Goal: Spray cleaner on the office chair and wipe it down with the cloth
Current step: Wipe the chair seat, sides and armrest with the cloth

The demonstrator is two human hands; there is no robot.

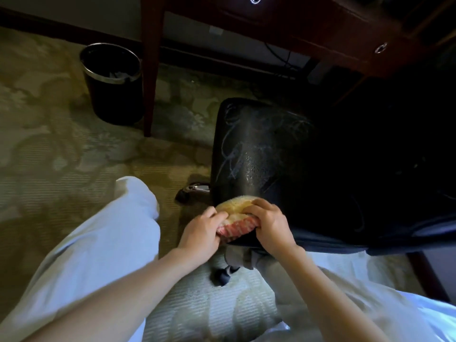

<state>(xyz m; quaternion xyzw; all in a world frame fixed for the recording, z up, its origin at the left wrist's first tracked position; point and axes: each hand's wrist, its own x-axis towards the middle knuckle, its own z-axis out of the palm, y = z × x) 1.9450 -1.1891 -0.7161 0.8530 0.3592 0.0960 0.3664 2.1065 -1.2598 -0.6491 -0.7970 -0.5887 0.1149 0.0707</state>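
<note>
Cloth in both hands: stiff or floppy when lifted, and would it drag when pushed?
Probably floppy: the cloth bunches into folds between the left hand and right hand. Likely light, being soft towelling. It should glide over the chair seat, which looks smooth and streaked wet.

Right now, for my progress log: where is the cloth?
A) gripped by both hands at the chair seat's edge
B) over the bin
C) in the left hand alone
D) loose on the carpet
A: left hand and right hand grip the cloth at the near edge of the chair seat.
</note>
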